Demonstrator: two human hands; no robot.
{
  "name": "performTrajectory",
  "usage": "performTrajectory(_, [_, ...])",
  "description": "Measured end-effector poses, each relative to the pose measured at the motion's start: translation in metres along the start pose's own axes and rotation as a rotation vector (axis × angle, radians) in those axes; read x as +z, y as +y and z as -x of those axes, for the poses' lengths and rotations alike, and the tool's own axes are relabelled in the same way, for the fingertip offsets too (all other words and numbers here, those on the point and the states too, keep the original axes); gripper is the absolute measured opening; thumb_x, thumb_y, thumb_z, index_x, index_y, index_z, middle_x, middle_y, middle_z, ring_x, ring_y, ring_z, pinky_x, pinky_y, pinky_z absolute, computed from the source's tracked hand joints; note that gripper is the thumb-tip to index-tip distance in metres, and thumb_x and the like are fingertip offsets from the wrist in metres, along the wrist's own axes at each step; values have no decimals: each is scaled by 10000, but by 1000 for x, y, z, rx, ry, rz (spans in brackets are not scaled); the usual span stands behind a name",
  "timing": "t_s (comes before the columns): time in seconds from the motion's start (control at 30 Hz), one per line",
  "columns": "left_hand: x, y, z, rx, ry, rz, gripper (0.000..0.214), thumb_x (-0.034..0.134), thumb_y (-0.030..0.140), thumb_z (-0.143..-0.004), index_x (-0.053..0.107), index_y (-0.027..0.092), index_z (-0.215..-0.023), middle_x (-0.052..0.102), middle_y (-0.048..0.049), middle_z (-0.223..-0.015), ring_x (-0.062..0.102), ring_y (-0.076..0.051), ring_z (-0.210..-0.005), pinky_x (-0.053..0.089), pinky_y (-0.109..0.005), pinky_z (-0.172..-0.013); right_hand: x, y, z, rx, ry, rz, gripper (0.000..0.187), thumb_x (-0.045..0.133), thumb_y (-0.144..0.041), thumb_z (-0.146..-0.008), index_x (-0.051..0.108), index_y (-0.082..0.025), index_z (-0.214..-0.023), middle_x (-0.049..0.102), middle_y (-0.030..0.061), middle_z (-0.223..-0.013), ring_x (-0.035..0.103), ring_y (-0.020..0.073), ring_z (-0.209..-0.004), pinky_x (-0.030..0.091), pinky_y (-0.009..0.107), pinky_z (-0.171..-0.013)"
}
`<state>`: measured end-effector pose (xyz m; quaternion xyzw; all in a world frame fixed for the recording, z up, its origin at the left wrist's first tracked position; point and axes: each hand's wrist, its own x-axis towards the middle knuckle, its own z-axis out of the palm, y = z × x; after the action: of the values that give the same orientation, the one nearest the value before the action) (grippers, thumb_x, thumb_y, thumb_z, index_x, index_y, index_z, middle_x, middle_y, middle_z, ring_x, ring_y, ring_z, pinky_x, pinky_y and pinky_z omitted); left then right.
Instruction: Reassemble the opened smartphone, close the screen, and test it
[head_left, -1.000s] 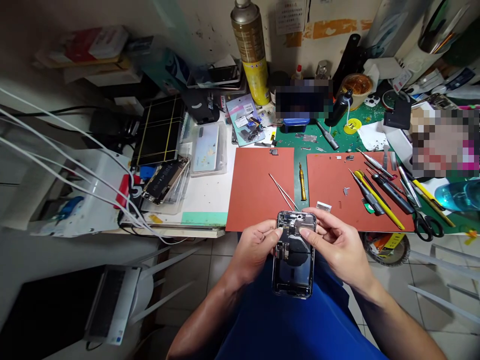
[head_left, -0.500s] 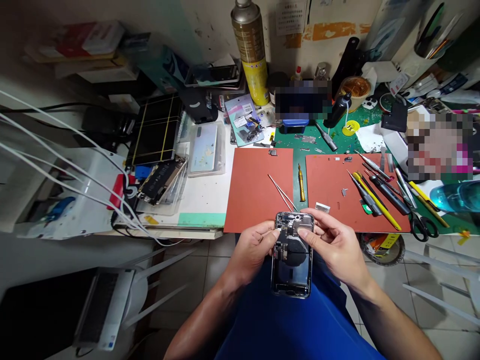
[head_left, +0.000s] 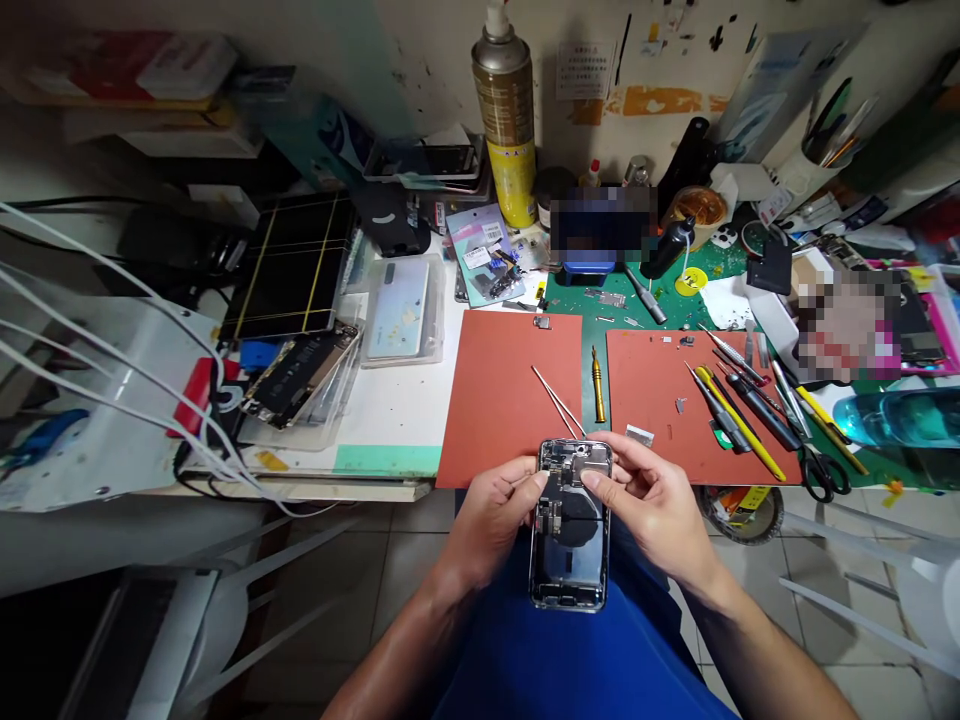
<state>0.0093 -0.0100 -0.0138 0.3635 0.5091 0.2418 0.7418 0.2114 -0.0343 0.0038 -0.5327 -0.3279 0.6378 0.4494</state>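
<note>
An opened smartphone (head_left: 571, 555), its inner parts bare, is held over my lap just off the table's front edge. My left hand (head_left: 499, 505) grips its upper left side, with the thumb on the inner parts near the edge. Around the upper right corner, my right hand (head_left: 651, 495) is closed, thumb pressing on the inside and fingers behind the frame. Tweezers (head_left: 556, 402) lie on the red-brown mat (head_left: 495, 400) just beyond the phone. To their right is a gold screwdriver (head_left: 598, 385). What the hidden fingers touch behind the phone cannot be made out.
On the right mat lie a yellow pen-like tool (head_left: 739, 420), scissors (head_left: 825, 472) and small metal parts. A spray can (head_left: 506, 130) stands at the back. Further left are a boxed phone (head_left: 399, 310) and hanging white cables (head_left: 150, 350). A blue bottle (head_left: 892, 415) lies far right.
The view has shifted, so the bench appears slightly lower in the picture. Both hands keep nearly the same hold on the phone, with no clear change in their grip.
</note>
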Motion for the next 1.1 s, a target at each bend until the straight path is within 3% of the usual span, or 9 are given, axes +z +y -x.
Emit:
performTrajectory(0.13, [-7, 3, -7, -6, 51, 46, 391, 699, 526, -923, 776, 162, -1041, 676, -26, -764, 546, -133, -647, 448, -242, -599, 9, 3, -10, -29, 28, 83, 462, 781, -447, -952, 684, -206, -1333, 755, 32, -938, 715, 168, -806, 625, 312, -783])
performTrajectory(0.23, [-13, 7, -13, -3, 115, 144, 433, 732, 552, -887, 767, 169, -1087, 701, -39, -774, 578, -152, -648, 481, -258, -605, 20, 9, -10, -121, 136, 322, 489, 728, -474, -987, 653, -199, -1384, 756, 58, -1028, 708, 167, -771, 629, 320, -758])
performTrajectory(0.4, [-25, 11, -23, 38, 299, 93, 418, 769, 563, -842, 725, 192, -1029, 636, 13, -653, 556, -151, -559, 463, -247, -525, 48, 28, 6, -422, 229, 857, 706, 732, -496, -972, 490, -148, -1536, 708, 186, -1307, 702, 332, -1175, 626, 495, -1001])
performTrajectory(0.5, [-26, 8, -27, 61, 355, 76, 439, 791, 597, -819, 693, 201, -980, 596, 43, -617, 528, -140, -522, 452, -241, -497, 61, 37, 13, -471, 233, 1026, 778, 724, -481, -969, 409, -122, -1584, 665, 221, -1367, 668, 369, -1220, 620, 542, -1013])
performTrajectory(0.67, [-21, -1, -26, 161, 446, 235, 397, 850, 524, -796, 680, 188, -921, 615, 53, -666, 494, -98, -516, 414, -211, -486, 70, 46, 14, -492, 252, 1100, 719, 692, -409, -967, 426, -85, -1550, 630, 247, -1408, 639, 385, -1245, 596, 574, -1041])
performTrajectory(0.8, [-15, -2, -21, 207, 419, 284, 347, 852, 454, -810, 694, 170, -930, 677, 23, -756, 559, -98, -590, 465, -201, -553, 72, 53, 16, -532, 297, 1135, 678, 639, -356, -964, 436, -64, -1541, 618, 263, -1417, 621, 393, -1256, 576, 592, -1049])
performTrajectory(0.97, [-14, -2, -22, 268, 426, 314, 374, 857, 464, -798, 630, 167, -812, 571, 60, -642, 514, -82, -546, 449, -187, -530, 77, 56, 12, -575, 337, 1176, 668, 625, -332, -924, 471, -46, -1508, 633, 273, -1376, 624, 406, -1200, 585, 600, -993])
performTrajectory(1.1, [-22, 4, -25, 253, 382, 314, 384, 855, 479, -808, 667, 154, -885, 626, 36, -670, 578, -100, -564, 507, -206, -571, 80, 54, -1, -604, 341, 1207, 685, 621, -285, -876, 462, -62, -1504, 654, 255, -1325, 632, 394, -1128, 601, 598, -936])
